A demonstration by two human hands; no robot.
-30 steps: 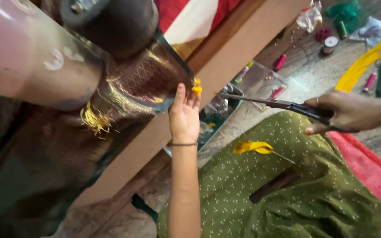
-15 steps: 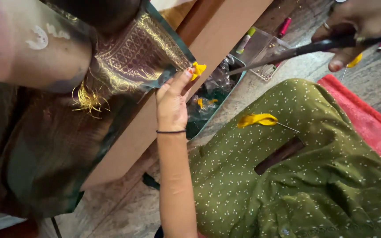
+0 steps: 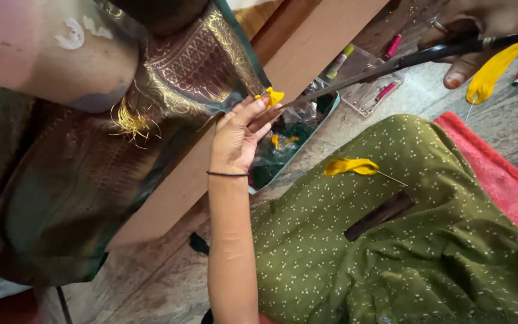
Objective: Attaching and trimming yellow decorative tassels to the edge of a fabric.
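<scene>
My left hand [image 3: 239, 133] pinches the edge of a dark green and brown silk cloth with gold woven border [image 3: 193, 66], right at a small yellow tassel [image 3: 273, 96]. My right hand [image 3: 481, 30], at the top right, grips long black scissors [image 3: 391, 63]. Their tip reaches toward the yellow tassel by my left fingers. A loose bunch of yellow thread [image 3: 494, 71] hangs under my right hand. Another gold tassel [image 3: 128, 120] hangs from the cloth further left.
A wooden plank [image 3: 307, 42] runs diagonally under the cloth. A tray with dark cloth and clear bags [image 3: 292, 129] lies beside it. Yellow thread with a needle [image 3: 355, 166] rests on my green dotted lap [image 3: 391, 252]. Pink pens [image 3: 391, 47] lie on the stone floor.
The view has closed in on the cloth edge. My right hand with the scissors rose to the upper right, and the blade tip swung toward the yellow tassel at my left fingers.
</scene>
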